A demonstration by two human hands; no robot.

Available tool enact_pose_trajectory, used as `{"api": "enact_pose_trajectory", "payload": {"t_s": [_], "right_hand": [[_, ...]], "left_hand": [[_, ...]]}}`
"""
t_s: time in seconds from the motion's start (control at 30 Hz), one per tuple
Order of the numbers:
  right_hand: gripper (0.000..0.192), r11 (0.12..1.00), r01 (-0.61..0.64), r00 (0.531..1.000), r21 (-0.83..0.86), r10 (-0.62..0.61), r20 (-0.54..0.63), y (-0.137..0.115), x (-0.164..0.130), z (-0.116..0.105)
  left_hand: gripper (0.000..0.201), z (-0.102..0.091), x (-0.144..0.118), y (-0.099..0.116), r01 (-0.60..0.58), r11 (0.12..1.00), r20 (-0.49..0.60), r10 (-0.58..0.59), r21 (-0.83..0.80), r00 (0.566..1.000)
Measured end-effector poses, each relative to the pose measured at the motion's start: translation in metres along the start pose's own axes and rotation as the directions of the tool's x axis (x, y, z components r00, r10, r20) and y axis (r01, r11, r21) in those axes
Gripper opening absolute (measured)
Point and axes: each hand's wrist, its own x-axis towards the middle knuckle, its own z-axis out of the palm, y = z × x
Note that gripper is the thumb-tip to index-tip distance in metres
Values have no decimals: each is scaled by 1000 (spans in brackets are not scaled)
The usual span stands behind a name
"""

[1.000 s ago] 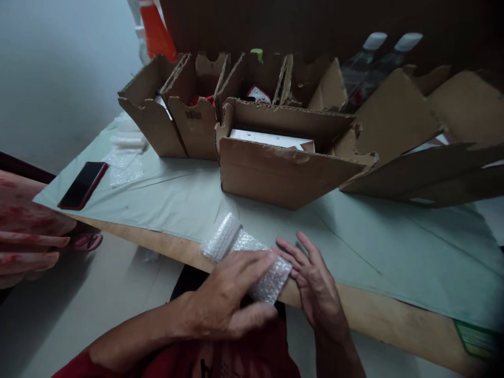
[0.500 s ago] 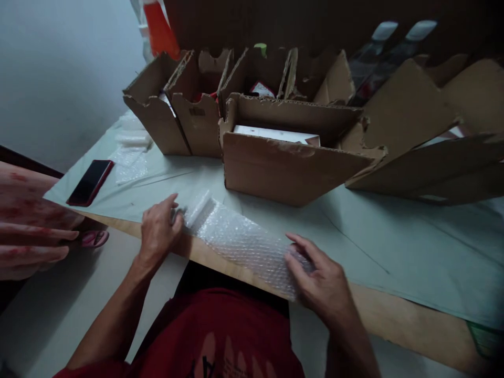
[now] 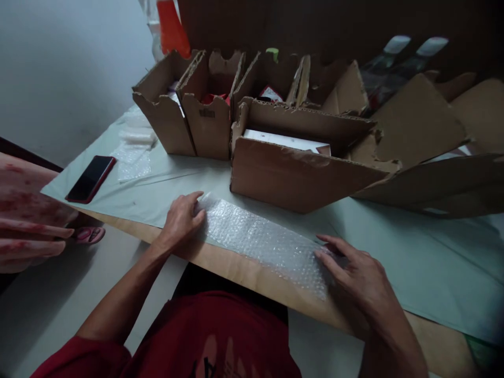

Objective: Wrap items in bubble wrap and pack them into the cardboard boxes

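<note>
- Left hand (image 3: 181,219) and right hand (image 3: 362,270): half-curled at opposite ends of the bubble wrap (image 3: 260,239); whether gripping, I can't tell.
- It's spread along the table's (image 3: 232,269) near edge, long axis slanting far-left to near-right.

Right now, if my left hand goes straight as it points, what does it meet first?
The bubble wrap by your left hand; beyond, probably the front cardboard box, though depth is unclear.
</note>
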Motion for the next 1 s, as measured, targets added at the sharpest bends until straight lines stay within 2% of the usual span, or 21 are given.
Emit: {"api": "enact_pose_trajectory", "payload": {"t_s": [0.07, 0.1, 0.17, 0.27, 0.3, 0.37, 0.43, 0.47, 0.5, 0.57, 0.6, 0.63, 0.7, 0.77, 0.8, 0.83, 0.9, 0.93, 1.0], "right_hand": [[43, 999, -24, 999, 30, 25, -23, 1, 5, -2], [43, 999, -32, 999, 44, 34, -36, 0, 8, -5], [44, 997, -45, 997, 64, 49, -57, -3, 16, -11], [42, 996, -48, 999, 77, 49, -20, -4, 25, -22], [41, 996, -41, 999, 74, 40, 10, -3, 28, -24], [40, 998, -14, 997, 58, 10, 79, -1, 34, -29], [40, 999, 13, 991, 35, -17, 131, 1, 41, -30], [40, 999, 20, 988, 25, -24, 152, 2, 45, -28], [40, 1000, 24, 985, 15, -26, 170, 2, 49, -26], [38, 999, 22, 983, -23, -17, 182, 5, 53, -20], [38, 998, 19, 987, -54, -10, 159, 7, 53, -16], [37, 996, 11, 994, -89, -1, 109, 9, 51, -13], [38, 989, -26, 999, -147, 19, -49, 12, 43, -10], [38, 985, -46, 983, -168, 15, -182, 6, 30, -9], [37, 985, -20, 980, -170, -15, -198, -4, 25, -8], [34, 985, 41, 981, -169, -72, -180, -17, 20, -6], [29, 958, 249, 964, -142, -259, -55, -57, 18, 7], [30, 922, 372, 928, -107, -373, 16, -80, 20, 17], [36, 825, 564, 821, -42, -555, 135, -121, 29, 42]], "left_hand": [[39, -8, -3, -2, 101, 950, 85, -79, -295, 993], [32, -11, -5, -1, 159, 882, 144, -105, -443, 984], [28, -19, -11, 3, 283, 685, 276, -123, -671, 953], [43, -27, -18, 8, 447, 416, 442, -115, -792, 890], [47, -29, -19, 9, 474, 363, 466, -114, -802, 877], [56, -31, -18, 10, 472, 318, 454, -133, -822, 881], [65, -29, -15, 7, 408, 369, 375, -162, -835, 913], [70, -26, -13, 4, 362, 448, 319, -170, -818, 932], [74, -23, -11, 1, 310, 562, 259, -171, -767, 951], [80, -14, -9, -7, 205, 820, 140, -153, -534, 978], [80, -11, -9, -11, 148, 915, 74, -130, -375, 989], [79, -9, -10, -14, 89, 972, 1, -91, -219, 996], [72, -9, -14, -18, -40, 999, -146, 42, 16, 988], [57, -15, -21, -15, -184, 972, -246, 216, 146, 945], [49, -17, -24, -11, -255, 950, -261, 296, 181, 919], [42, -19, -27, -6, -321, 926, -254, 364, 198, 896], [33, -16, -27, 3, -425, 882, -196, 462, 206, 865], [30, -11, -26, 6, -455, 866, -150, 488, 209, 860], [26, 2, -20, 8, -471, 851, -53, 495, 230, 867]]}}
